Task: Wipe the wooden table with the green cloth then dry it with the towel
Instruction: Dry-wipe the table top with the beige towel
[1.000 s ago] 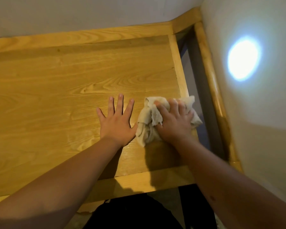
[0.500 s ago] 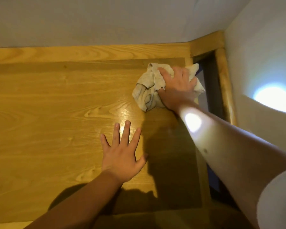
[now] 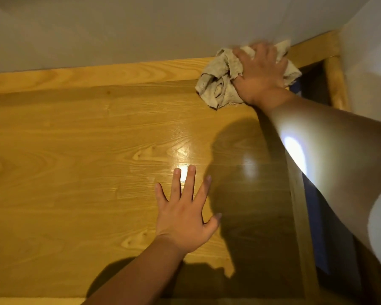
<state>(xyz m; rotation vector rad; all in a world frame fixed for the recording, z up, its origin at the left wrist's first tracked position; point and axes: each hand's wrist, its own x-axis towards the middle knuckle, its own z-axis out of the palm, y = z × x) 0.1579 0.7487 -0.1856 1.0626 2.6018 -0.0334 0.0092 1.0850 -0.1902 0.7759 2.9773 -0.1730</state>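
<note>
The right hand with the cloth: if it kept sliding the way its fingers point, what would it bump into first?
Probably the grey wall. The right hand already presses the towel onto the table's raised back rail, right beneath it.

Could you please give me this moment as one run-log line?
phase: drying | right hand: presses towel at table far right corner | left hand: flat on table

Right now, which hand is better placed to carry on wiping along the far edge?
Right. The right hand already grips the bunched towel at the table's far right corner; the left hand lies flat nearer the person, holding nothing.
</note>
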